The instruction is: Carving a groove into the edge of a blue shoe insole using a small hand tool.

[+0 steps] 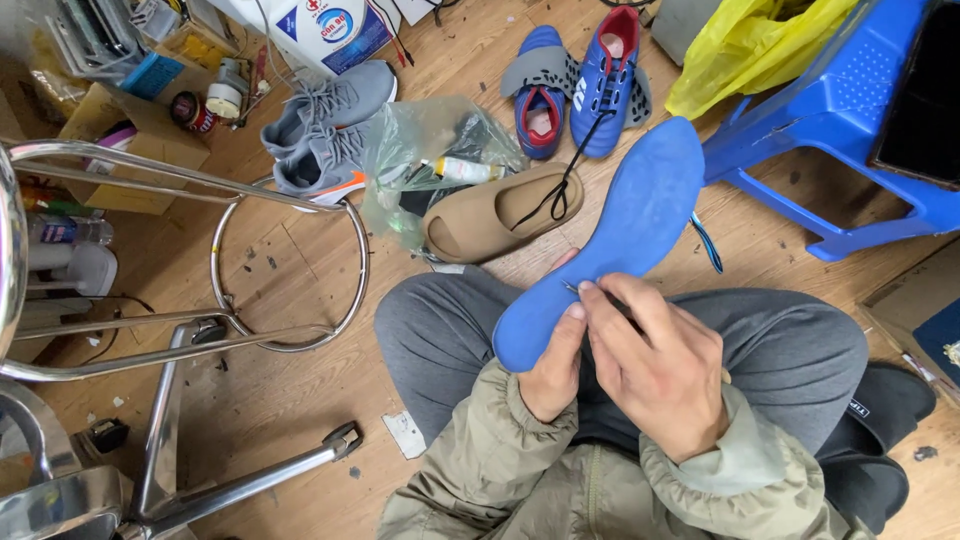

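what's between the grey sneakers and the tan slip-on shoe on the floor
In the head view, a clear plastic bag holding a small bottle and other bits lies between the grey sneakers and the tan slip-on shoe, its edge overlapping the tan shoe.

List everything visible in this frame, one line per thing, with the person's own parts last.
blue sole: 1, blue, held over the lap
needle: 1, thin metal, at the sole's edge
tan slip-on shoe: 1, floor centre
blue shoes: 2, top centre
grey sneakers: 2, upper left
plastic bag: 1, clear, beside the sneakers
blue plastic stool: 1, right
yellow bag: 1, top right
metal stool frame: 1, chrome, left
left hand: grips the sole
right hand: pinches the needle
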